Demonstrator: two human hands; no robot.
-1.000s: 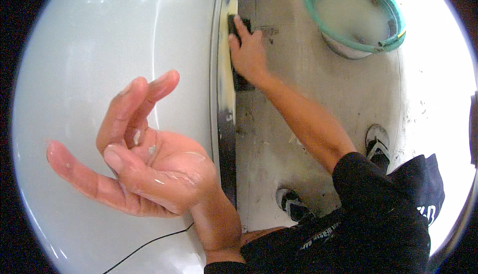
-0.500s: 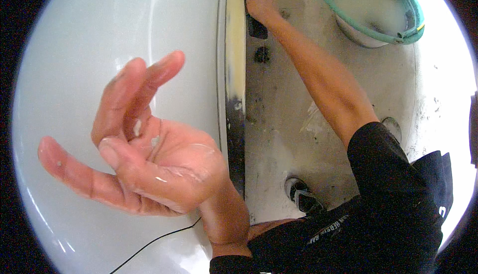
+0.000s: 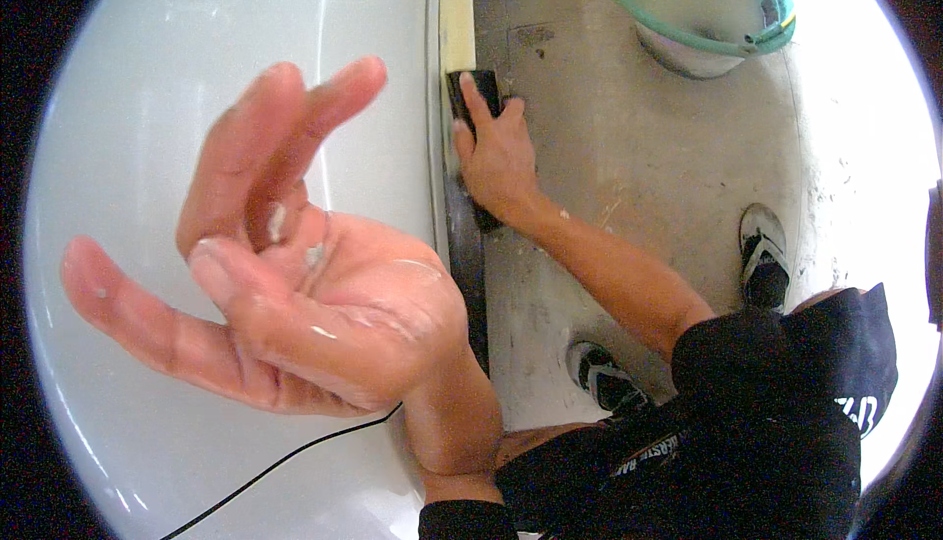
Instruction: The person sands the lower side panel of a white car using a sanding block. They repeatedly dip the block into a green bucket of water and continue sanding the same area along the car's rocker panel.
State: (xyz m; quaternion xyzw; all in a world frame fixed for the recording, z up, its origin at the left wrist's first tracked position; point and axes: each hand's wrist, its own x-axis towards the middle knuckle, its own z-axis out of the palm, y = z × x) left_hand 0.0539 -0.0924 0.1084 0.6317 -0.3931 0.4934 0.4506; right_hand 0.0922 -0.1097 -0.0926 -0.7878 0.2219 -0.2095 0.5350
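Black block [image 3: 488, 93] partly hidden beneath right hand [image 3: 502, 163], bucket [image 3: 693, 61] partly beyond top edge

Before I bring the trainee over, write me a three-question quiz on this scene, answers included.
1. Multiple choice: what does the right hand hold?
a) a brush
b) a black block
c) a hose

2. True or false: the left hand is closed around the black block.

3. Fill in the colour: the bucket on the floor has a ____ rim.

Key: 1. b. 2. False; it holds nothing, its palm showing. 3. Green.
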